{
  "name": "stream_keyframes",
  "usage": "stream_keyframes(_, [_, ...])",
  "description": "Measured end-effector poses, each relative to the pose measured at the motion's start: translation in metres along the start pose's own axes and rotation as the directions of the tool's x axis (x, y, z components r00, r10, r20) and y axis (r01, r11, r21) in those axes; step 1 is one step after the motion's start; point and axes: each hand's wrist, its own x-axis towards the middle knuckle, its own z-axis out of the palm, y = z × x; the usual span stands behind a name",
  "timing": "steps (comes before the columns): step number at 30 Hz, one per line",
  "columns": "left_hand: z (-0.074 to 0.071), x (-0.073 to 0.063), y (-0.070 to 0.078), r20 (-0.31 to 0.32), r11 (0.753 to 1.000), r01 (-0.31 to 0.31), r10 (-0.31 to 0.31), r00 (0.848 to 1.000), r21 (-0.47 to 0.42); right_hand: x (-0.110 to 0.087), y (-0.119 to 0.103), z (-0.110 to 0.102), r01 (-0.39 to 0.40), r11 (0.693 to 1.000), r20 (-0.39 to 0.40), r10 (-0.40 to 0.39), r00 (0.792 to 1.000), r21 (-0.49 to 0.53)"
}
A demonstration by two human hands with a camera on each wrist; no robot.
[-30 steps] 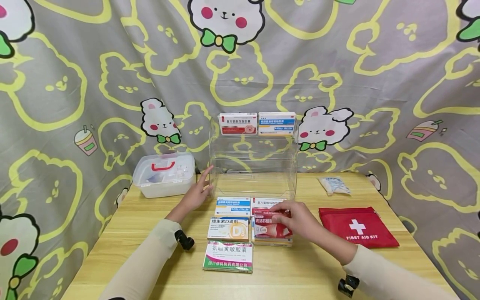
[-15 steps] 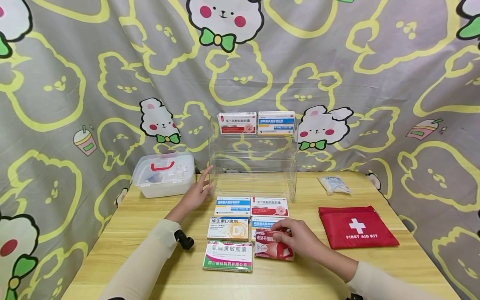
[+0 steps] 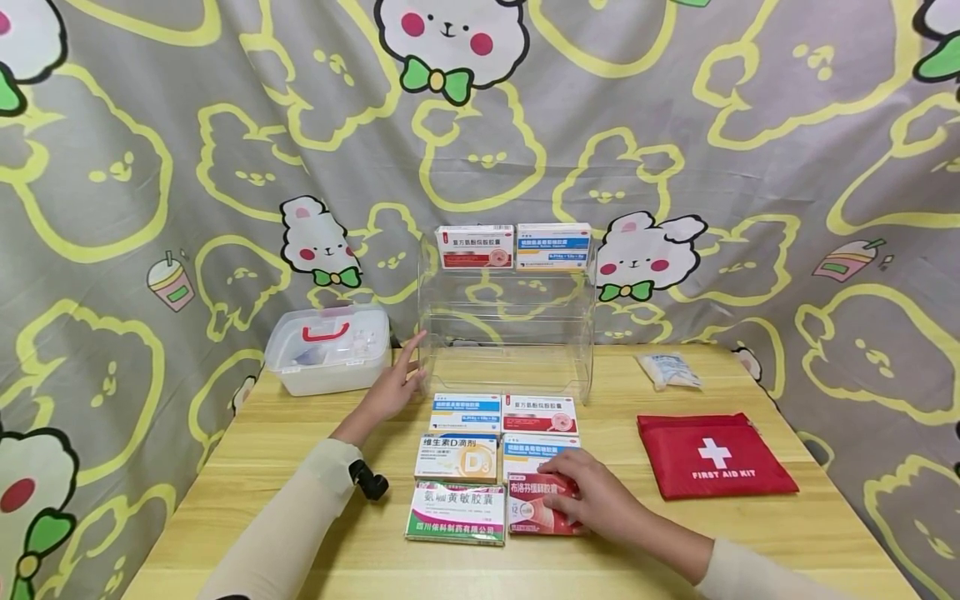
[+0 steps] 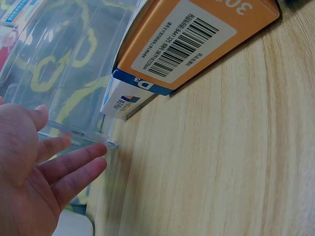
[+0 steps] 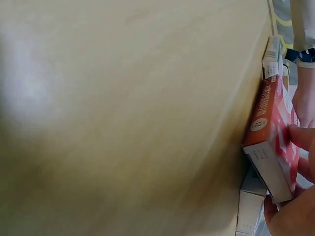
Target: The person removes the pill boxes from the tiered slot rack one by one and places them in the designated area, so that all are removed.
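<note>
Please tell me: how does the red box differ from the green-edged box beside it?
The red box has a mostly red face; the green-edged box has a white one with a green lower band. The right hand grips the red box, while no hand touches the green-edged box. Both carry printed characters.

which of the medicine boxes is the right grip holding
The mostly red, rectangular cardboard box in the front row, right of the white, green and magenta box. The right grip holds it; no grip holds any other box.
</note>
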Motion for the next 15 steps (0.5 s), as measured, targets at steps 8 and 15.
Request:
stream_keyframes(8, [-0.0004, -0.0011, -0.0027, -0.008, 1.000, -0.009, 0.009, 1.000, 0.003, -0.0051, 0.0012, 0.0020, 0.038, 0.999, 0.016, -0.037, 0.999, -0.028])
stream_keyframes(15, [-0.0003, -0.0006, -0.0020, -0.007, 1.000, 0.006, -0.006, 1.000, -0.006, -0.0052, 0.0017, 0.0018, 0.112, 0.991, 0.028, -0.111, 0.993, -0.070])
